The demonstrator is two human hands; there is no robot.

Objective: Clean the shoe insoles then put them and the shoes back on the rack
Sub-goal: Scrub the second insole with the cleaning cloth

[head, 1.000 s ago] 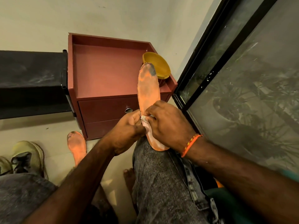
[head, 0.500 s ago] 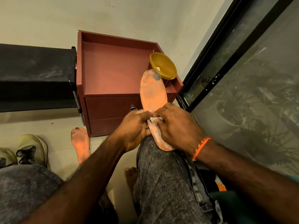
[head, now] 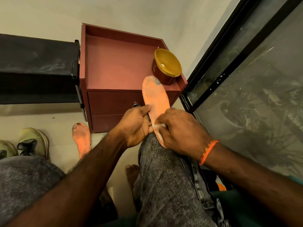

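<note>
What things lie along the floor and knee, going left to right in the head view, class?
Shoes → spare insole → left hand → held insole → right hand.

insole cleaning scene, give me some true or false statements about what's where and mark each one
1. The left hand grips the orange insole by its edge. True.
2. The right hand holds a brush against the insole. False: it pinches a small white cloth against it.
3. The second insole lies on top of the red cabinet. False: it lies on the floor in front of the cabinet.
4. A yellow-rimmed tub stands on the cabinet near its right edge. True.
5. The shoes are on the floor at the left. True.
6. The held insole rests on the person's knee. True.
</note>
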